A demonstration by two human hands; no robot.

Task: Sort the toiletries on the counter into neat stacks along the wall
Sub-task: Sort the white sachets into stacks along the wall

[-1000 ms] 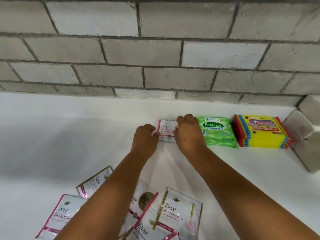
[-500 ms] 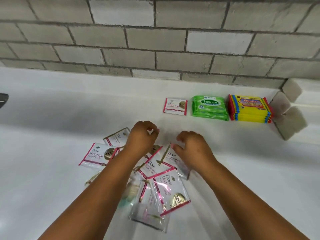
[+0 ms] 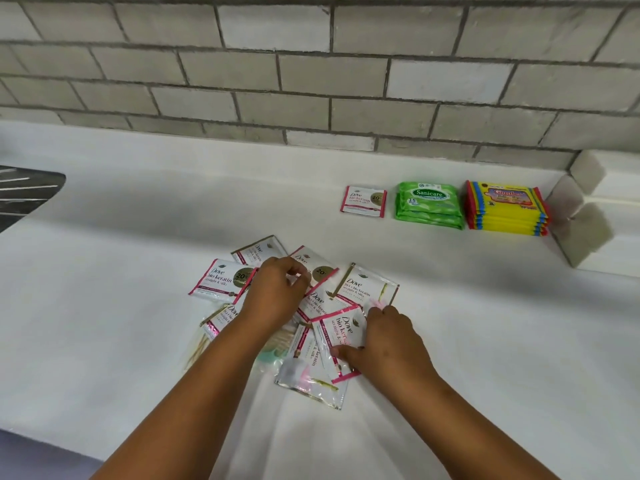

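A loose pile of white and pink Dove sachets [image 3: 221, 280] lies on the white counter [image 3: 104, 306] in the middle. My left hand [image 3: 277, 292] is over the pile with curled fingers, pinching the edge of a sachet with a gold badge [image 3: 320, 270]. My right hand [image 3: 388, 344] grips a pink-edged Dove sachet [image 3: 341, 332] lifted slightly off the pile. Near the wall lie one Dove sachet [image 3: 363, 201], a stack of green Sanicare wipes [image 3: 429, 205] and a stack of yellow packets [image 3: 505, 211].
A tiled wall [image 3: 311, 81] runs behind the counter. A grey stone block corner [image 3: 581, 216] juts out at the right beside the yellow stack. A dark metal sink edge [image 3: 24, 192] shows at the far left. A clear packet [image 3: 311, 386] and cotton buds lie under the pile.
Both hands left the sachet placed by the wall and came back to the pile. The right hand has now taken hold of a sachet; the left pinches another.
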